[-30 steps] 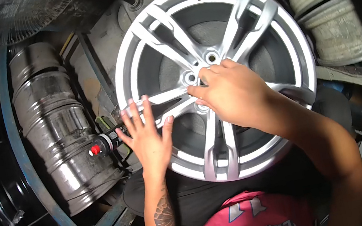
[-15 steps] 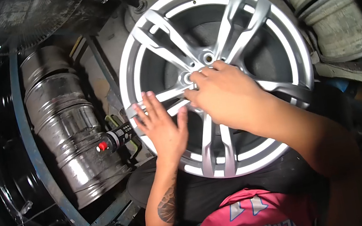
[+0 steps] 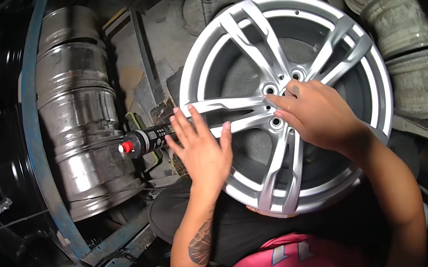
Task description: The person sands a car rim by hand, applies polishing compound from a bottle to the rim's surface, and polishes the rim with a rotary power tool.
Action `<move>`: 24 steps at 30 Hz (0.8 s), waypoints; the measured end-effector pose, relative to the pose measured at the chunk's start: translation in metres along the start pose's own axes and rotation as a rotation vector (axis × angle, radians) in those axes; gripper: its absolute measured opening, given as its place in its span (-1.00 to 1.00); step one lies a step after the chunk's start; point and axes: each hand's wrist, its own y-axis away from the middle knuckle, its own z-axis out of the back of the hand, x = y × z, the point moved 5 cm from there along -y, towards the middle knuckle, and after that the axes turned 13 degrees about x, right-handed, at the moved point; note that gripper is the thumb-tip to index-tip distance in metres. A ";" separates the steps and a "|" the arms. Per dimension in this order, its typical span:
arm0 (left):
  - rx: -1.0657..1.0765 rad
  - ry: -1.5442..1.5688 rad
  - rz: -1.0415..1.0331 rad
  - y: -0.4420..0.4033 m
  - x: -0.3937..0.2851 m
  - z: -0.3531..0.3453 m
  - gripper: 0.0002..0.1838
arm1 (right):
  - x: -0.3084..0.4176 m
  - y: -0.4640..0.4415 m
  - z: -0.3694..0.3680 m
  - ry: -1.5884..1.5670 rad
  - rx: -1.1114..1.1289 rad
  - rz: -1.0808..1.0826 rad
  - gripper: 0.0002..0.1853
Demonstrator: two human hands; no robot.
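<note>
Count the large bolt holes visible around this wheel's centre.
3: upper-left hole, upper-right hole, lower-left hole. The right hand may hide more.

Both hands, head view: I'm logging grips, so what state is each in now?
Left hand: open, fingers spread at the wheel.
Right hand: fingers bent at the hub; grip cannot be told.

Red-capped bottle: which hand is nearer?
Left. The left hand is close beside the bottle; the right hand is farther off, at the centre of the wheel.
</note>
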 end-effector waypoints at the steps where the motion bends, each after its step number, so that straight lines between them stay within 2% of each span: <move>1: -0.008 -0.001 -0.012 -0.001 -0.004 0.001 -0.02 | 0.001 -0.002 -0.001 -0.021 -0.004 0.007 -0.69; 3: -0.008 0.060 -0.017 -0.002 -0.009 0.005 -0.02 | 0.004 -0.004 -0.005 -0.004 0.093 -0.006 -0.64; 6: 0.009 0.140 -0.047 -0.001 -0.008 0.015 -0.02 | 0.014 -0.006 -0.007 0.018 0.092 0.035 -0.63; 10: 0.039 0.223 -0.098 0.001 0.002 0.015 -0.06 | 0.001 -0.012 -0.021 -0.193 0.052 -0.004 -0.71; 13: 0.077 0.232 0.005 -0.002 0.019 0.021 -0.09 | -0.002 -0.015 -0.024 -0.273 0.068 -0.058 -0.74; 18: -0.046 0.183 0.037 -0.008 0.028 0.025 -0.14 | -0.001 -0.011 -0.026 -0.179 0.055 0.021 -0.71; 24: -0.042 0.170 -0.004 -0.006 0.026 0.029 -0.22 | 0.006 -0.012 -0.025 -0.027 0.071 0.067 -0.61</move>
